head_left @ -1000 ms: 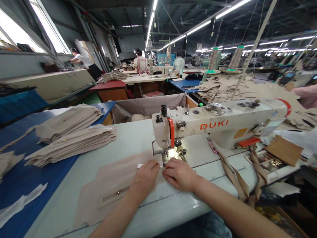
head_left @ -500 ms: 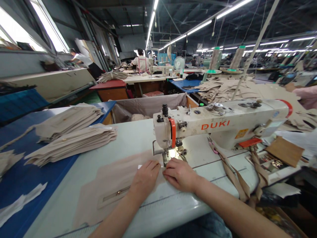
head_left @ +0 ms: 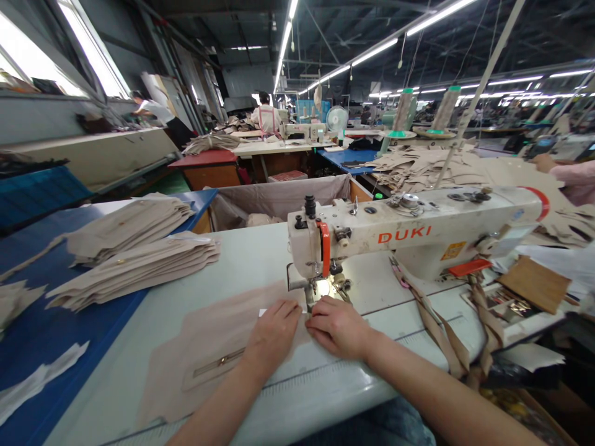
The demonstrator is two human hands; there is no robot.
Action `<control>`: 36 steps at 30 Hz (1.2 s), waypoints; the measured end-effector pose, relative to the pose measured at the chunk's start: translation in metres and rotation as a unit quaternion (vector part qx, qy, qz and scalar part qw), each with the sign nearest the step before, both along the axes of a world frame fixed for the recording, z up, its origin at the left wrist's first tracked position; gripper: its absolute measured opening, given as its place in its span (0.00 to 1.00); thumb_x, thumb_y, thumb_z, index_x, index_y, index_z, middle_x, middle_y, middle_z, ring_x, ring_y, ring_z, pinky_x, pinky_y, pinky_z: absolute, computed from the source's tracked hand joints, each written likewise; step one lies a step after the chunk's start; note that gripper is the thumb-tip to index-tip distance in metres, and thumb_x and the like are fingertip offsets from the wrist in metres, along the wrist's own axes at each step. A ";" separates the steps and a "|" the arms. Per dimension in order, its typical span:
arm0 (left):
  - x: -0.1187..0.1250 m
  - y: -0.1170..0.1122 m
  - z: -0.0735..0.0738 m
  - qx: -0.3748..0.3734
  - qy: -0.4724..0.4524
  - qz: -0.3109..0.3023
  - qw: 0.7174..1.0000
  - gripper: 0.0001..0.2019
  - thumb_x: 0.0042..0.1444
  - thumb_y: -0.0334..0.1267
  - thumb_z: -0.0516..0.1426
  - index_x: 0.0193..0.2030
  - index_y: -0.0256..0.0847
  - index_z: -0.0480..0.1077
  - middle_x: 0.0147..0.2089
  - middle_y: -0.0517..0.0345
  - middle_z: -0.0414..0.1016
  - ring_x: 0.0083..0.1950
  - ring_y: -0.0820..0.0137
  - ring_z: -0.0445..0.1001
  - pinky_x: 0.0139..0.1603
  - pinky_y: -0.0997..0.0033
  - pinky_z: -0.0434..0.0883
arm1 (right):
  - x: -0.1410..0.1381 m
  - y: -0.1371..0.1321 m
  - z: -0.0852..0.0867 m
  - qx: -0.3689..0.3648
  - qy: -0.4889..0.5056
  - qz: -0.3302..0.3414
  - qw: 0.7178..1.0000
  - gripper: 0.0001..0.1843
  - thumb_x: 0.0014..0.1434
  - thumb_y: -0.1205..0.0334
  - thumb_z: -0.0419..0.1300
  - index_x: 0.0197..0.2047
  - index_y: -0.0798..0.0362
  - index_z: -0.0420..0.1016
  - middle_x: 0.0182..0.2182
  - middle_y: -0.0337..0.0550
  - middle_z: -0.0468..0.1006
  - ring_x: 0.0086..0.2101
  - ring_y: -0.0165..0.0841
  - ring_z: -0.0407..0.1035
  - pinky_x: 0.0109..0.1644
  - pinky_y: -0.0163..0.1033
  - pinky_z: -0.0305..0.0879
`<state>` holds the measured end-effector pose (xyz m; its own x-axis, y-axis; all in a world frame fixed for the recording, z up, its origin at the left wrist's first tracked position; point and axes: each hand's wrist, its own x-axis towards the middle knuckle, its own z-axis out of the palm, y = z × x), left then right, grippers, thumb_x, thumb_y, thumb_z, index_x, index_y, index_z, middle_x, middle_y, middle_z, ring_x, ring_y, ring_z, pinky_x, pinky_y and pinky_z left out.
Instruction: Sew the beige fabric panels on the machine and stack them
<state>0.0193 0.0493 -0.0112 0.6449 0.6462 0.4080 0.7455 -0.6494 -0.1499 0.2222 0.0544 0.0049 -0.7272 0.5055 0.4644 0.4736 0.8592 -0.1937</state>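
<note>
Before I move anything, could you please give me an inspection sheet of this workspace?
Surface: pale green tabletop, ruler markings near the front edge.
Job's things: beige fabric with a zipper, lying flat; sewing machine behind the hands.
Clutter: fabric stacks at the left; pink-handled tool and straps at the right.
Hands: left hand on the fabric, right hand close beside it; any pinch is unclear.
Cables: thin cords hanging below the ceiling lights.
Surroundings: white fan and other people in the background.

To my left, bright windows (head_left: 93,46) slant above a grey wall (head_left: 41,118); overhead, tube lights (head_left: 439,17) line the dark ceiling (head_left: 381,18). Ahead I see a red worktop (head_left: 204,160) and, farther off, a fan (head_left: 337,118).
</note>
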 end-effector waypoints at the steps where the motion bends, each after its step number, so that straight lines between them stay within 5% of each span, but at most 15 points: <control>1: 0.000 0.000 -0.001 -0.001 0.000 0.000 1.000 0.14 0.59 0.22 0.50 0.44 0.36 0.74 0.42 0.48 0.76 0.46 0.62 0.73 0.50 0.63 0.72 | 0.000 0.000 0.000 -0.001 0.000 0.000 1.000 0.07 0.62 0.67 0.56 0.35 0.53 0.75 0.31 0.44 0.74 0.35 0.35 0.64 0.40 0.38 0.62; 10: 0.002 -0.001 0.004 -0.015 -0.004 -0.004 1.000 0.13 0.59 0.22 0.50 0.43 0.36 0.73 0.42 0.49 0.76 0.46 0.62 0.74 0.50 0.62 0.73 | 0.000 0.000 -0.003 -0.014 0.003 -0.005 1.000 0.07 0.62 0.68 0.56 0.35 0.53 0.75 0.31 0.43 0.75 0.35 0.35 0.65 0.41 0.38 0.63; 16: 0.003 -0.007 0.007 -0.035 -0.026 -0.002 0.999 0.15 0.60 0.23 0.49 0.47 0.36 0.74 0.45 0.48 0.78 0.49 0.62 0.74 0.53 0.61 0.73 | -0.002 0.003 0.000 -0.047 -0.016 -0.078 0.996 0.07 0.62 0.67 0.58 0.43 0.53 0.76 0.36 0.46 0.75 0.41 0.38 0.65 0.47 0.41 0.63; 26: -0.011 -0.019 -0.001 -0.114 -0.030 0.029 0.993 0.20 0.64 0.37 0.50 0.61 0.37 0.67 0.61 0.48 0.72 0.61 0.62 0.70 0.61 0.59 0.69 | -0.005 0.001 0.001 -0.046 -0.041 -0.088 0.994 0.07 0.64 0.66 0.58 0.44 0.53 0.76 0.37 0.46 0.74 0.42 0.38 0.65 0.48 0.41 0.63; 36: 0.009 -0.009 -0.011 -0.105 -0.015 0.028 0.994 0.21 0.66 0.39 0.47 0.63 0.37 0.66 0.63 0.47 0.70 0.63 0.62 0.69 0.63 0.58 0.67 | 0.009 0.007 0.001 -0.028 -0.051 -0.119 0.991 0.08 0.65 0.67 0.56 0.39 0.54 0.77 0.35 0.45 0.76 0.40 0.37 0.66 0.48 0.40 0.63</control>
<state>0.0278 0.0407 -0.0221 0.5948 0.7541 0.2785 0.7838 -0.6209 0.0072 0.2312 0.0614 0.0061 -0.6258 0.6909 0.3621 0.6809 0.7103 -0.1786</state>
